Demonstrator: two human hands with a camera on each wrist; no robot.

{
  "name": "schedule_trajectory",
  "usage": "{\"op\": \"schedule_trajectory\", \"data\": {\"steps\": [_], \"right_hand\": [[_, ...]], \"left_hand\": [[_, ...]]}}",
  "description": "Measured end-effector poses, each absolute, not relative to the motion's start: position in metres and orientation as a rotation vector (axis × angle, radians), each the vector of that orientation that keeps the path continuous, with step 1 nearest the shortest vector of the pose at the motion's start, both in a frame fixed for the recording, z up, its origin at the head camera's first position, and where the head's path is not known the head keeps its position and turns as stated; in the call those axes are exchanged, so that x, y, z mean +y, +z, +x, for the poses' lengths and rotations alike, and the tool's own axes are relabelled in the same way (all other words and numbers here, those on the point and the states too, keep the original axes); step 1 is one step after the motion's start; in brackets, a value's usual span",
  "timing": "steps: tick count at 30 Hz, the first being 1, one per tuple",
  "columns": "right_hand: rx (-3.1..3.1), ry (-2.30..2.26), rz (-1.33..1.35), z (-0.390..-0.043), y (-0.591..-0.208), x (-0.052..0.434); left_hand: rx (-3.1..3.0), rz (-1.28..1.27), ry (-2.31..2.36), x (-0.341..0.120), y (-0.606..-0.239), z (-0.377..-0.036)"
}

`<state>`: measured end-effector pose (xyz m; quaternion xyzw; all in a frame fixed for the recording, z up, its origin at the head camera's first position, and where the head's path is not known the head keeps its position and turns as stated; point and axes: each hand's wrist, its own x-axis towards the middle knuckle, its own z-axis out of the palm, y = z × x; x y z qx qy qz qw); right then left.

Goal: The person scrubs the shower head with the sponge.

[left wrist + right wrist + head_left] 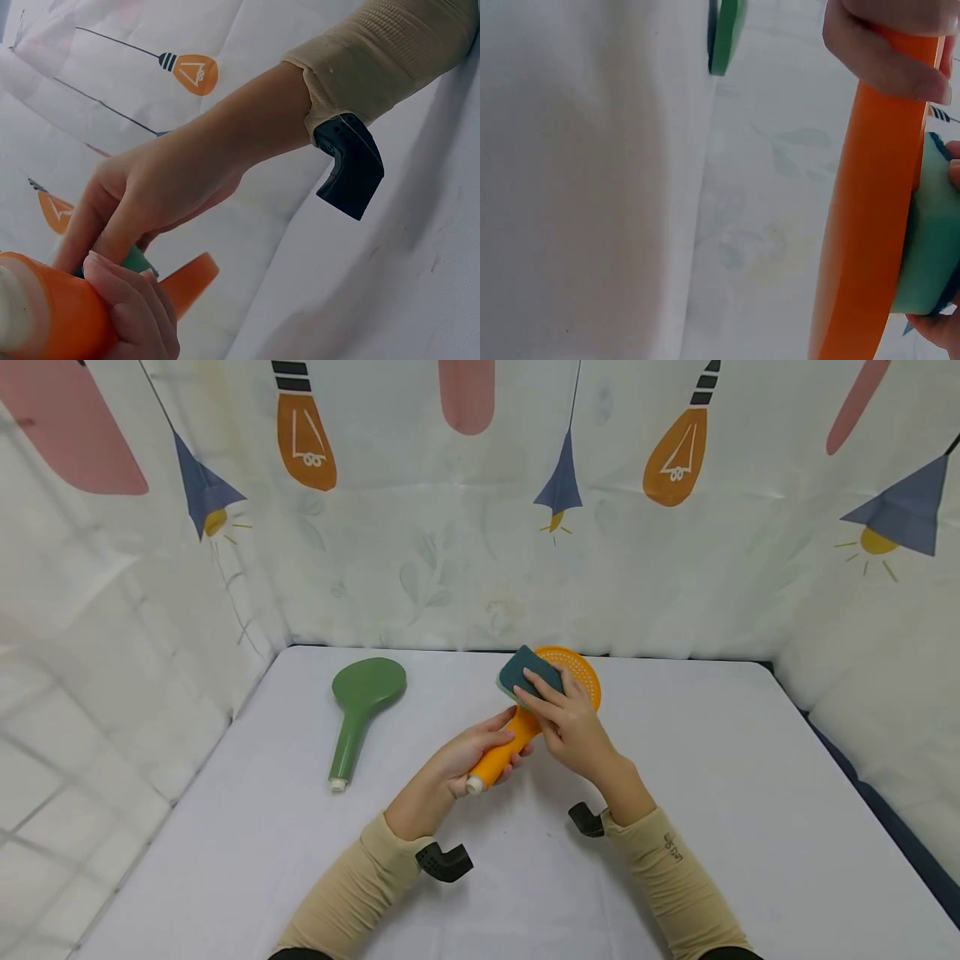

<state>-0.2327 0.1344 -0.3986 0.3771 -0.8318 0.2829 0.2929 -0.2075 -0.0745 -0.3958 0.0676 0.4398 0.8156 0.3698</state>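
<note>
My left hand grips the handle of an orange shower head, which is lifted over the table and tilted with its round perforated face away from me. A white threaded end shows at the bottom of the handle. In my right hand is a sponge, dark teal on top with a lighter green body. The right wrist view shows the sponge lying against the face of the shower head, held between fingers and thumb. Left of my hands, a green shower head rests on the table.
A white cloth covers the table. White fabric walls printed with lamps and bulbs stand behind it and at both sides. A black wrist mount juts from the left sleeve, another black mount from the right.
</note>
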Motion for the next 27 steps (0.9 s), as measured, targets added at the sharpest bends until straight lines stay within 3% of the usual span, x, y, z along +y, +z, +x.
{"op": "schedule_trajectory", "data": {"steps": [20, 27], "right_hand": [[-2.207, 0.869, 0.547, -0.254, -0.402, 0.175], [-2.216, 0.835, 0.667, -0.248, -0.405, 0.155]], "left_hand": [[1.207, 0.147, 2.110, -0.074, -0.391, -0.204], [1.215, 0.119, 2.123, -0.075, -0.391, -0.205]]}}
